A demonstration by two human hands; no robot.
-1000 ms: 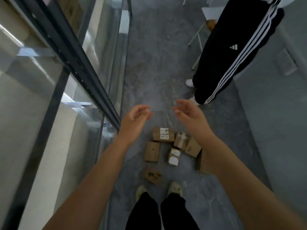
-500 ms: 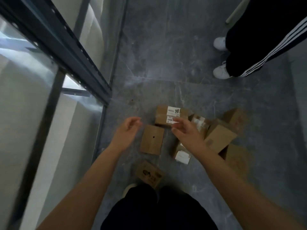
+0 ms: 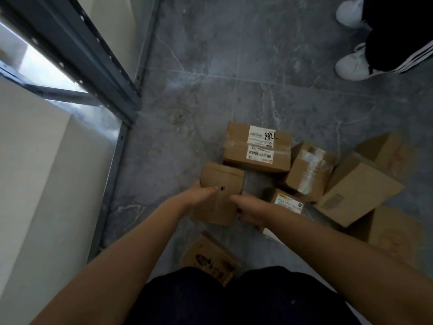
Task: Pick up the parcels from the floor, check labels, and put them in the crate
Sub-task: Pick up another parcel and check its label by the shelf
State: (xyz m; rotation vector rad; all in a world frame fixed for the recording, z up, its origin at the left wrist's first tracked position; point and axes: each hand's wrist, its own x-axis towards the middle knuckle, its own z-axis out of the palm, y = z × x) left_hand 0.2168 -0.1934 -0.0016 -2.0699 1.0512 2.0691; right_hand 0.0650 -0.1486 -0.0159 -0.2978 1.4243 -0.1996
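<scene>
head view, looking down at a grey tiled floor (image 3: 269,66). both hands meet on 1 plain brown parcel (image 3: 220,191): the left hand (image 3: 199,195) lies over its left edge and top face, the right hand (image 3: 248,211) closes against its near right edge, so the 2 hands are clamped on the same box. whether it has left the floor cannot be told. no label shows on its upper face, only a small dark hole.

beyond the hands lies a labelled parcel (image 3: 257,146) with 2 white stickers, touching or just behind the held one. right of the right hand sit a taped parcel (image 3: 309,170), a small parcel with a white label (image 3: 287,201) partly under the forearm, and a larger plain box (image 3: 358,188). a printed box (image 3: 210,259) lies near the knees, below the hands. a metal rack frame (image 3: 93,59) stands left of the left hand; a bystander's white shoes (image 3: 351,64) stand far to the right. no crate is in view.

judgement: the step is the first pick. to do it well, press from opposite sides, lift straight up clear of the labelled neighbour, then turn the box over to find its label, since the visible face is blank.
</scene>
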